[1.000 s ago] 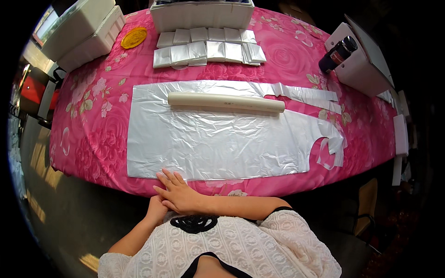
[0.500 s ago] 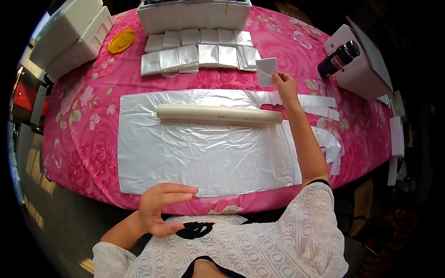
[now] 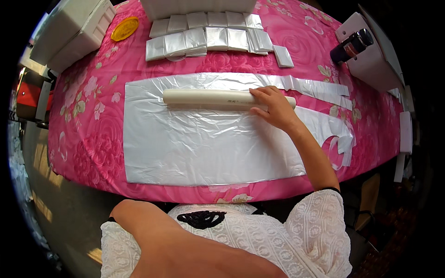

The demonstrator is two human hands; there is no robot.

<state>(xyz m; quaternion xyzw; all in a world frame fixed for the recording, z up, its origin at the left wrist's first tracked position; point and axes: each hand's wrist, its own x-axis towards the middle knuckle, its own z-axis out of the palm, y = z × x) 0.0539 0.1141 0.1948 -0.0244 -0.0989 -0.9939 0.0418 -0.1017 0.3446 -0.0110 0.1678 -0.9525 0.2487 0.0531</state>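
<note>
My right hand [image 3: 273, 106] grips the right part of a long white tube [image 3: 199, 97], fingers over its top and thumb on the near side. Beneath the tube, a thin, shiny whitish plastic sheet [image 3: 185, 143] lies spread on the table, creased, with strap-like strips and a cut-out at its right end. My left forearm [image 3: 194, 245] crosses low in front of my body, and its hand is out of the picture. Beyond the sheet lie two rows of folded plastic packets [image 3: 216, 39]. One folded packet [image 3: 283, 56] rests at the right end of the nearer row.
A pink flowered cloth [image 3: 88, 139] covers the table. White foam boxes [image 3: 83, 37] stand at the back left, near a yellow woven disc [image 3: 124, 29]. Another white box [image 3: 199, 6] stands behind the packets. At the right, a dark bottle [image 3: 351, 46] leans by a white box [image 3: 371, 74].
My right hand has set the folded packet down beside the row and come back onto the tube. My left hand has dropped out of view, its forearm now across my front.
</note>
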